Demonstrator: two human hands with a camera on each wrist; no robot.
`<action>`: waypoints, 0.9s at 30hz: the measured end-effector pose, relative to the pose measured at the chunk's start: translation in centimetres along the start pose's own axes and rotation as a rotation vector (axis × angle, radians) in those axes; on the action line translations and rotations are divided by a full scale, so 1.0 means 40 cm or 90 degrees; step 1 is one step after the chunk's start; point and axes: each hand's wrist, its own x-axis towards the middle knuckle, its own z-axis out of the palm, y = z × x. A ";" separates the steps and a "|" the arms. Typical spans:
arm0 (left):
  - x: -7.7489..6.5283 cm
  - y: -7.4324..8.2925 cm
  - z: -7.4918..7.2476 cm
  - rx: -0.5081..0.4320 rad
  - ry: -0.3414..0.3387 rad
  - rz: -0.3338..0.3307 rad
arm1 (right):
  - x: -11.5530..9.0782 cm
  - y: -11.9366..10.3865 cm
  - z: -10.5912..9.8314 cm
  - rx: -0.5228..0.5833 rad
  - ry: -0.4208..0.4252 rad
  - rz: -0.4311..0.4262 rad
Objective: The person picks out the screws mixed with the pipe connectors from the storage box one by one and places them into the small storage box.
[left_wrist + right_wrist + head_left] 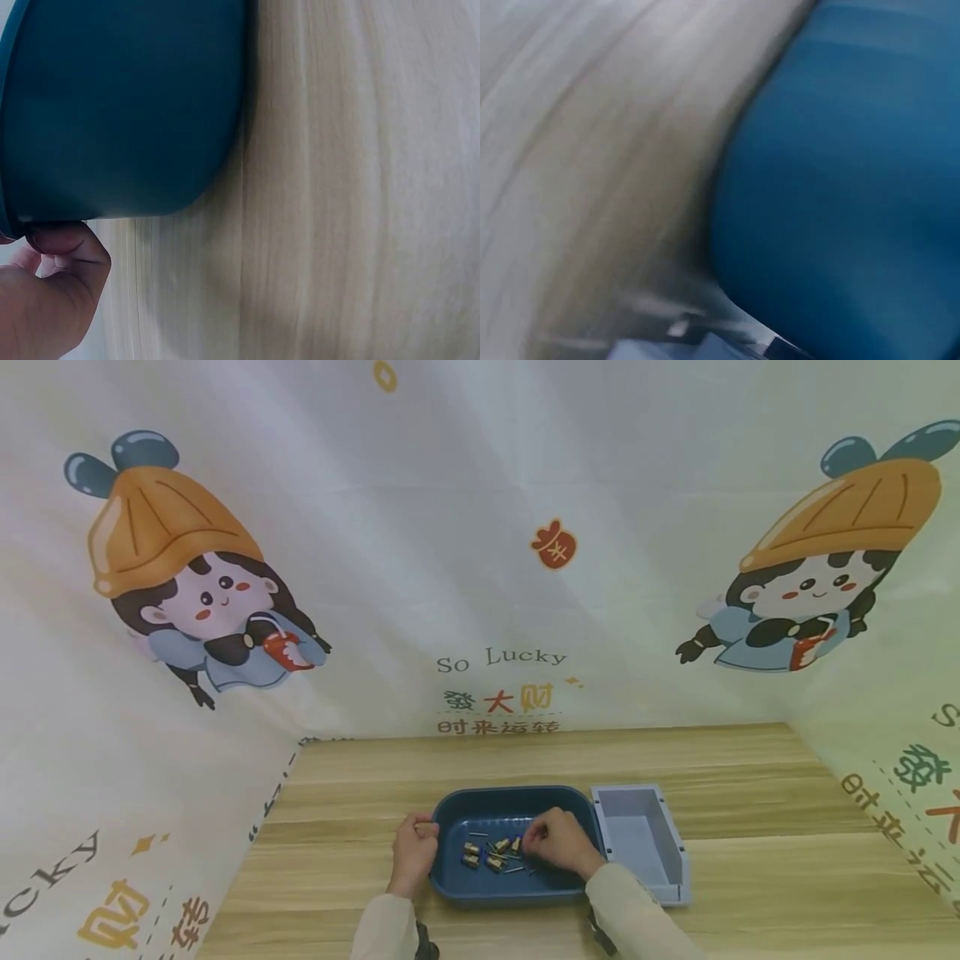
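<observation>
A dark blue plastic tub (517, 897) sits on the table, holding several small brass-coloured pieces (495, 862) and thin metal pins (513, 870). Some of the brass pieces show a blue part. At the tub's left end my left hand (413, 853) pinches the rim. In the left wrist view, that hand (56, 289) has curled fingers against the tub's outer wall (124, 112). My right hand (562, 843) reaches over the tub's right side, fingers bent down beside the brass pieces. Whether its fingertips hold a piece is hidden. Only the blurred tub wall (840, 180) fills much of the right wrist view.
A pale grey open tray (637, 835) stands against the tub's right side, near my right forearm. Under both lies a wood-grain table (337, 793). A printed cloth (405, 568) hangs behind and along both sides.
</observation>
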 end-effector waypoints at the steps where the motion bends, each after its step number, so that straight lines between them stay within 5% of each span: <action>1: 0.000 0.000 0.000 0.001 -0.001 0.001 | 0.000 -0.002 -0.005 0.007 0.001 0.004; 27: 0.005 -0.010 0.003 -0.021 -0.009 -0.004 | -0.001 0.019 -0.147 0.038 0.050 0.009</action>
